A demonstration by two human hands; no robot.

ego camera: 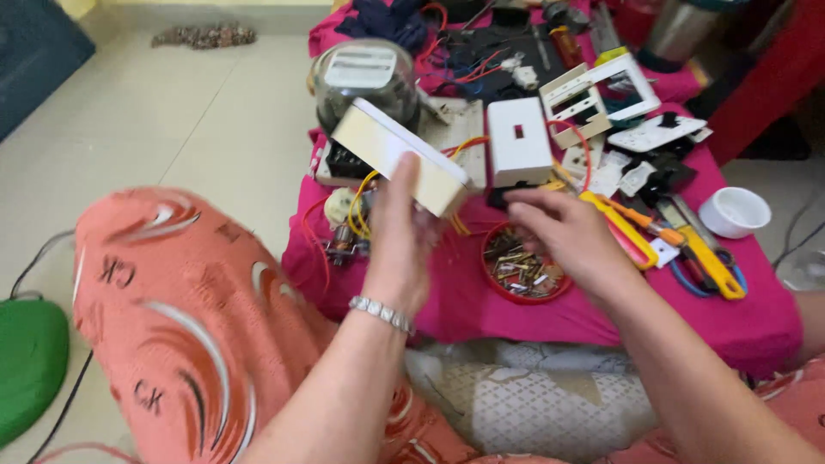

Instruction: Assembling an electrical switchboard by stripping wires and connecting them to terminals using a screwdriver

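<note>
My left hand holds up a cream rectangular plastic box, tilted, with yellow wires trailing below it. My right hand hovers over a round red lid filled with several small brass screws and metal bits, fingers curled toward them; I cannot tell whether anything is pinched. A silver bracelet circles my left wrist. A white switch plate lies just beyond my right hand.
A low table under a pink cloth carries a glass-domed meter, white frames, yellow-handled tools, red and black wires and a white bowl. My orange-clad knee rises at left; a green object lies on the floor.
</note>
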